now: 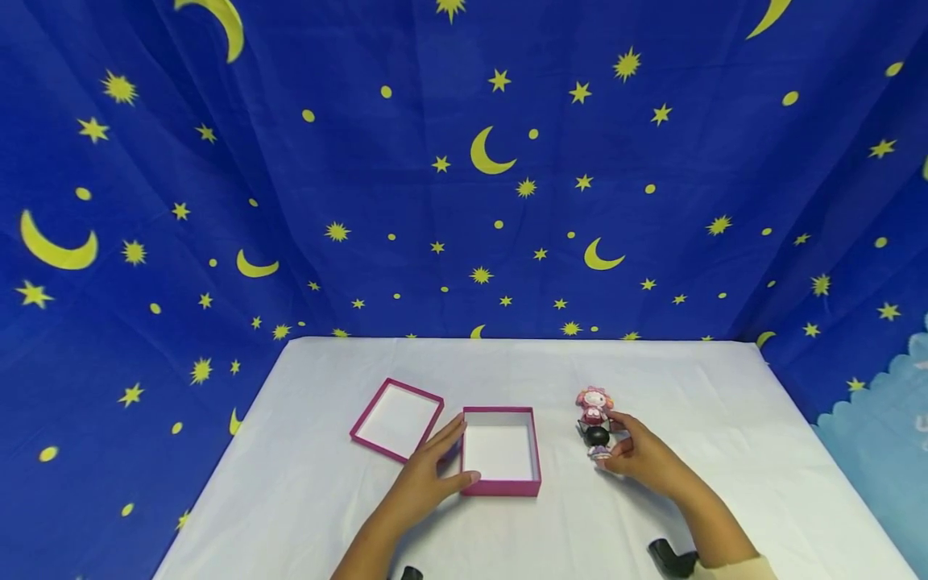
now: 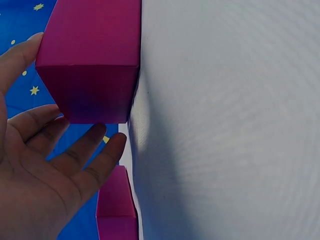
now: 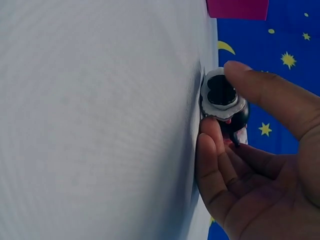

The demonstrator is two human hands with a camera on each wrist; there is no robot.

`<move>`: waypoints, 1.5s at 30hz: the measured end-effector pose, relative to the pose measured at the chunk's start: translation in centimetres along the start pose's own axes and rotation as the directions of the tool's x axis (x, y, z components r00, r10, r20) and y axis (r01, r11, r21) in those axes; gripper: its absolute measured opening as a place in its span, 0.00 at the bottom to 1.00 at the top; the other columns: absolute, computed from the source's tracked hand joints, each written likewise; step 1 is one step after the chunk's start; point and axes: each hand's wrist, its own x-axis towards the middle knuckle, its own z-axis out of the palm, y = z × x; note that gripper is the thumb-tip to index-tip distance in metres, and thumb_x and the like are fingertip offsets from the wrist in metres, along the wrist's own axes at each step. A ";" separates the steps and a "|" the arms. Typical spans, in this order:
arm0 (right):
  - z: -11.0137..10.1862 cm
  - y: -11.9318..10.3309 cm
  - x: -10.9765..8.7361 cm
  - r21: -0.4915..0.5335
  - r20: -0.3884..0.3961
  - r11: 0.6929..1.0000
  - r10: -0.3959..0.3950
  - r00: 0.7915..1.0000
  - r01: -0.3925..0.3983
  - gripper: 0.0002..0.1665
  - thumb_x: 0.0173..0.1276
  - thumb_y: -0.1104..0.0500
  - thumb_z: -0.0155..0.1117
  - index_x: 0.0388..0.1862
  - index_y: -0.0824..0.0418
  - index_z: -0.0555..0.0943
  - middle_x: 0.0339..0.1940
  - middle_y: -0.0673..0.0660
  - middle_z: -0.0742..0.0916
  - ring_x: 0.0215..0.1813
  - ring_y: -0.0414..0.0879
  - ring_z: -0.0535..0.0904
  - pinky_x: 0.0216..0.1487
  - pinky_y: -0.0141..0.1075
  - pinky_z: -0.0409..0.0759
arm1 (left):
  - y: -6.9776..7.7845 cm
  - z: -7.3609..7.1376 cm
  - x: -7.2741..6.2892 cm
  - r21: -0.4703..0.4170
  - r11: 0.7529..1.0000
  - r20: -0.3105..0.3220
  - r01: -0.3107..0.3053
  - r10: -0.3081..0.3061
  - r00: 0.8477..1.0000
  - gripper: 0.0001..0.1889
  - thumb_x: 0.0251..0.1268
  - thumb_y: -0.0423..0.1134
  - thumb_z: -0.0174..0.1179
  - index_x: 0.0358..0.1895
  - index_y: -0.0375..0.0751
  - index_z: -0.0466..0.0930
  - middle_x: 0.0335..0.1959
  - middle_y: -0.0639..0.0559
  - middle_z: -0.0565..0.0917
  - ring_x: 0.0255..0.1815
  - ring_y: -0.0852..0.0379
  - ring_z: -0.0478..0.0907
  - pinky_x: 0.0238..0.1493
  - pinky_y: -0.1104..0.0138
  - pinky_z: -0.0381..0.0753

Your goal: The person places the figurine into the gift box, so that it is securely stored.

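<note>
My left hand point(image 1: 428, 475) rests on the left side of an open pink box point(image 1: 502, 487) with a white inside. Its thumb lies at the near left corner and its long fingers stretch loosely along the side; in the left wrist view the fingers point(image 2: 92, 155) are spread beside the box's outer walls. My right hand point(image 1: 648, 459) pinches a small toy figure point(image 1: 598, 436) with a round black head, lying on the table. The right wrist view shows that figure's white frilled hem and black underside point(image 3: 222, 92) between thumb and fingers. Just beyond it lies a pink toy figure point(image 1: 594, 403) with a bow.
The box's pink-rimmed lid point(image 1: 397, 415) lies inside up, left of the box and farther back. A white cloth covers the table point(image 1: 689, 379). Blue curtains point(image 1: 406, 185) with moons and stars hang behind and at the sides. Dark wrist devices point(image 1: 672, 558) show at the near edge.
</note>
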 end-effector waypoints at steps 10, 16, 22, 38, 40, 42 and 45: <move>0.1 0.2 -0.1 -0.048 -0.026 0.998 -0.047 0.999 0.046 0.54 0.56 0.57 0.80 0.76 0.66 0.61 0.65 0.71 0.76 0.38 0.40 0.79 0.34 0.29 0.82 | 0.2 0.1 0.2 0.006 1.000 0.006 -0.001 0.001 1.000 0.43 0.63 0.53 0.69 0.79 0.51 0.60 0.83 0.56 0.56 0.83 0.45 0.53 0.78 0.47 0.62; 0.1 0.2 -0.1 -0.043 -0.021 0.998 -0.045 0.999 0.044 0.52 0.57 0.58 0.79 0.74 0.69 0.60 0.64 0.70 0.76 0.37 0.41 0.79 0.33 0.30 0.81 | 0.1 0.1 0.1 0.016 1.000 0.009 -0.003 0.003 1.000 0.44 0.63 0.55 0.69 0.79 0.51 0.59 0.83 0.56 0.55 0.83 0.44 0.53 0.77 0.47 0.63; -0.1 -0.1 -0.4 -0.034 -0.014 0.999 -0.033 0.999 0.032 0.51 0.59 0.56 0.77 0.73 0.70 0.59 0.55 0.66 0.80 0.38 0.39 0.79 0.34 0.30 0.81 | 0.1 0.1 0.0 0.022 1.000 0.015 -0.013 0.012 1.000 0.44 0.64 0.56 0.68 0.80 0.52 0.58 0.83 0.56 0.54 0.84 0.44 0.51 0.80 0.45 0.57; 0.1 -0.4 -0.7 0.045 -0.071 0.992 -0.117 0.991 0.121 0.50 0.60 0.59 0.77 0.75 0.66 0.59 0.61 0.69 0.79 0.47 0.36 0.83 0.43 0.29 0.84 | -0.2 0.2 -0.1 0.029 0.999 0.008 -0.017 0.017 1.000 0.44 0.64 0.56 0.68 0.80 0.52 0.58 0.83 0.57 0.55 0.84 0.46 0.50 0.80 0.44 0.56; 0.2 -0.6 -0.8 0.050 -0.085 0.985 -0.159 0.984 0.164 0.50 0.60 0.60 0.77 0.74 0.67 0.60 0.60 0.68 0.79 0.49 0.39 0.83 0.47 0.30 0.85 | -0.2 0.2 -0.1 0.028 0.999 0.008 -0.017 0.016 1.000 0.44 0.64 0.56 0.68 0.80 0.52 0.57 0.83 0.57 0.55 0.84 0.45 0.50 0.80 0.44 0.55; 0.2 -0.9 -0.9 0.062 -0.093 0.981 -0.179 0.979 0.185 0.49 0.60 0.61 0.77 0.74 0.67 0.60 0.60 0.67 0.80 0.51 0.44 0.83 0.50 0.32 0.86 | -0.1 0.2 -0.2 0.027 1.000 0.012 -0.016 0.016 1.000 0.44 0.64 0.56 0.68 0.80 0.52 0.57 0.84 0.57 0.54 0.84 0.45 0.50 0.80 0.44 0.55; 0.4 -1.2 -1.0 0.066 -0.106 0.973 -0.212 0.971 0.220 0.48 0.61 0.61 0.76 0.75 0.67 0.60 0.60 0.68 0.80 0.56 0.55 0.83 0.55 0.36 0.86 | -0.1 0.2 -0.1 0.029 0.999 0.014 -0.018 0.018 1.000 0.44 0.64 0.55 0.68 0.80 0.52 0.57 0.84 0.56 0.54 0.84 0.45 0.50 0.80 0.44 0.55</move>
